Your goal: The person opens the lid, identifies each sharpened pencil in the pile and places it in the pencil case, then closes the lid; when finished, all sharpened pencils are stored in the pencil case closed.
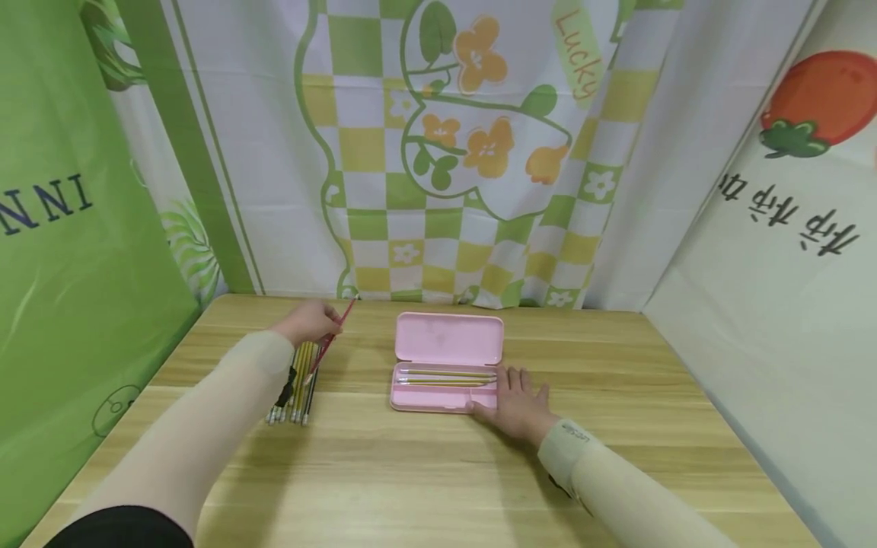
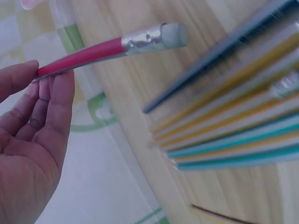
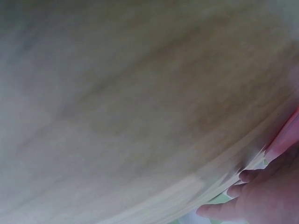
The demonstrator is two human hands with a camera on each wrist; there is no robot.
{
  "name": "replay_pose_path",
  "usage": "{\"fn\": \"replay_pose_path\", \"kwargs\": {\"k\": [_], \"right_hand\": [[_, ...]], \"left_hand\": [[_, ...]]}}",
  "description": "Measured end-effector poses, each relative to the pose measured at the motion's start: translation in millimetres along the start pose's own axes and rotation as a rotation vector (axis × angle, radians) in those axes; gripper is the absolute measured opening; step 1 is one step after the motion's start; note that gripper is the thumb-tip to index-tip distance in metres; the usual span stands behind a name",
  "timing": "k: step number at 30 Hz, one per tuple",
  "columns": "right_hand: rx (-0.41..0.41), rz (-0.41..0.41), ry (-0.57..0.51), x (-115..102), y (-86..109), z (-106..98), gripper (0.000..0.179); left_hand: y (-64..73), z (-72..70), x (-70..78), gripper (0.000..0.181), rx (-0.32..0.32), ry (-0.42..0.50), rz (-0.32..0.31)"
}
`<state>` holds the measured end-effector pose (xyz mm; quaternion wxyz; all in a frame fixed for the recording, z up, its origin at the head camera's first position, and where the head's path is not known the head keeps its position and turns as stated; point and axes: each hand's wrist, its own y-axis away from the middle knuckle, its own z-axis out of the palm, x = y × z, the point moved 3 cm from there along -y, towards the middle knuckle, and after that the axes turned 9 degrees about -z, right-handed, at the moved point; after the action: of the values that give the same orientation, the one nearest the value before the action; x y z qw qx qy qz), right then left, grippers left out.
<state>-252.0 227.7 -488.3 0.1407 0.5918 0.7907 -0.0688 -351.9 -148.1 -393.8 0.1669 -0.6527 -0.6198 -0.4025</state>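
Observation:
My left hand (image 1: pixel 308 323) pinches a red pencil (image 2: pixel 93 53) between thumb and fingertips, its white eraser end pointing away from the fingers in the left wrist view. The pencil slants above a bunch of pencils (image 1: pixel 301 380) lying side by side on the table; yellow, teal and dark ones show up close. A pink pencil case (image 1: pixel 448 335) lies with its lid folded back. Several yellow pencils (image 1: pixel 445 378) lie lengthwise in its rear compartment. At the case's right end rests my right hand (image 1: pixel 517 407), fingers spread and thumb by the front corner.
The wooden table (image 1: pixel 425 472) ends at a patterned curtain (image 1: pixel 445 228) behind the case. A green cloth (image 1: pixel 68 266) hangs on the left and a white cloth (image 1: pixel 774 342) on the right. In the right wrist view mostly blurred tabletop shows.

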Motion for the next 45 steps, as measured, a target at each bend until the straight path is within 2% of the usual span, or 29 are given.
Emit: {"fn": "replay_pose_path", "kwargs": {"k": [7, 13, 19, 22, 26, 31, 34, 39, 41, 45], "right_hand": [[-0.03, 0.015, 0.031, -0.5, -1.6, -0.5, 0.115], [-0.02, 0.014, 0.038, -7.2, 2.9, -6.2, 0.11], [-0.017, 0.02, 0.035, -8.2, 4.1, -7.0, 0.108], [-0.012, 0.018, 0.038, -8.5, 4.3, -7.0, 0.108], [-0.007, 0.015, 0.042, -8.1, 3.8, -6.3, 0.108], [-0.007, 0.016, 0.044, -7.1, 2.8, -4.9, 0.108], [-0.007, 0.016, 0.042, -6.4, 2.9, -4.5, 0.108], [0.001, 0.012, 0.039, -7.1, 3.5, -6.5, 0.108], [0.004, 0.008, 0.036, -7.6, 3.7, -7.1, 0.108], [0.003, 0.0, 0.038, -8.5, 5.2, -7.4, 0.11]], "left_hand": [[-5.1, 17.5, 23.5, 0.027, -0.065, -0.013, 0.074], [-11.4, 31.9, 40.2, 0.033, -0.116, -0.014, 0.12], [-20.3, 48.3, 55.0, 0.034, -0.152, -0.008, 0.193], [-26.5, 58.9, 61.6, 0.029, -0.146, -0.073, 0.231], [-33.3, 76.4, 71.8, 0.025, -0.127, -0.216, 0.316], [-38.5, 98.4, 83.0, 0.023, -0.153, -0.311, 0.411], [-34.4, 108.1, 92.3, 0.023, -0.155, -0.372, 0.426], [-23.9, 120.7, 105.6, 0.021, -0.134, -0.46, 0.402], [-22.3, 126.6, 107.0, 0.023, -0.13, -0.494, 0.397], [-23.0, 141.6, 105.6, 0.024, -0.138, -0.551, 0.44]]}}
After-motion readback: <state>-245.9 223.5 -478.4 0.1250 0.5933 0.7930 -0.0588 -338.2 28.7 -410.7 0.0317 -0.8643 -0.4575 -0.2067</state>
